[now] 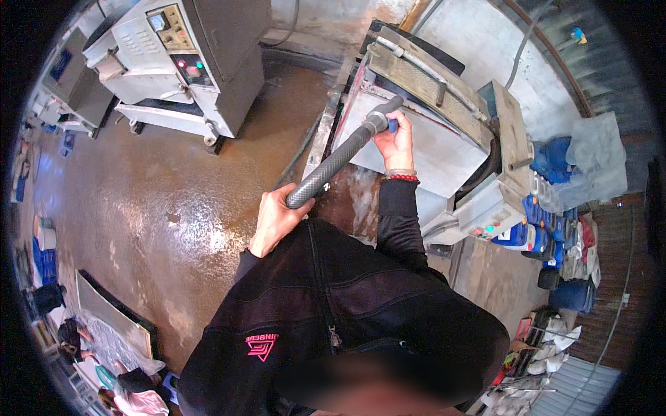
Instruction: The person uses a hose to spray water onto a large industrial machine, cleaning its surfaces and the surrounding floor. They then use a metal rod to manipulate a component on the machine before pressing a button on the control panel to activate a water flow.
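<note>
As we read outward from the centre, we first find a dark, finely patterned tube (327,166) held slantwise in the air, its lower end near the middle of the frame and its upper end above, to the right. A grey stepped fitting (378,120) caps that upper end. We see the left hand (272,216) gripping the lower end, its fingers wrapped around the tube. The right hand (397,147) meets the fitting with bent fingers, a small blue piece (393,125) beside them; whether they close fully on it we cannot tell, since part is hidden. A band of red beads (403,178) circles the right wrist, just below the hand.

Behind the tube, at upper right of centre, we note a machine with a broad white panel (423,142); blue containers (534,225) stand beyond it, at the right. A grey cabinet machine (232,55) with a control panel (182,45) occupies the upper left. Between these lies the brown floor (159,159) — wet and glossy, with bright reflections — while at the lower left edge we make out people (142,402) beside a pale sheet (114,333).
</note>
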Demonstrator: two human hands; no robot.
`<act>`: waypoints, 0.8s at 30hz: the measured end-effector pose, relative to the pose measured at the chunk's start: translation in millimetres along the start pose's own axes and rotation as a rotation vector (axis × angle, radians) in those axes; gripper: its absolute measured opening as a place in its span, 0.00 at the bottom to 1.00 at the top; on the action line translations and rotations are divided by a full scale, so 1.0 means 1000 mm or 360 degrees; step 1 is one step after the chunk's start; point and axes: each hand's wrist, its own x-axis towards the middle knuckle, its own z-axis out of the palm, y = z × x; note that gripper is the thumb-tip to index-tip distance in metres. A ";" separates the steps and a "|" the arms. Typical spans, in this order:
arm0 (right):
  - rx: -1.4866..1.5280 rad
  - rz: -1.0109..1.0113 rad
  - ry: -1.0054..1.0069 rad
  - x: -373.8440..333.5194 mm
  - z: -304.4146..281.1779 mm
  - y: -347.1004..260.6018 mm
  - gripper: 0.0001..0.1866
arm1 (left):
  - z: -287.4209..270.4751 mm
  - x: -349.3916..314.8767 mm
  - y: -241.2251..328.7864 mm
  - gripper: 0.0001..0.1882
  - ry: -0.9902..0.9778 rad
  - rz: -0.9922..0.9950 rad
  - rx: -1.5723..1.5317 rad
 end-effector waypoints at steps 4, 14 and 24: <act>-0.0041 -0.0058 -0.0008 -0.009 0.002 -0.007 0.12 | 0.002 0.007 -0.002 0.11 -0.0042 0.0024 -0.0012; 0.0032 -0.0169 0.0033 -0.015 -0.021 -0.026 0.16 | 0.009 0.016 0.004 0.11 -0.0185 0.0016 -0.0036; 0.0009 -0.0190 0.0068 -0.025 -0.015 -0.030 0.13 | 0.009 0.017 0.010 0.12 -0.0209 0.0104 0.0042</act>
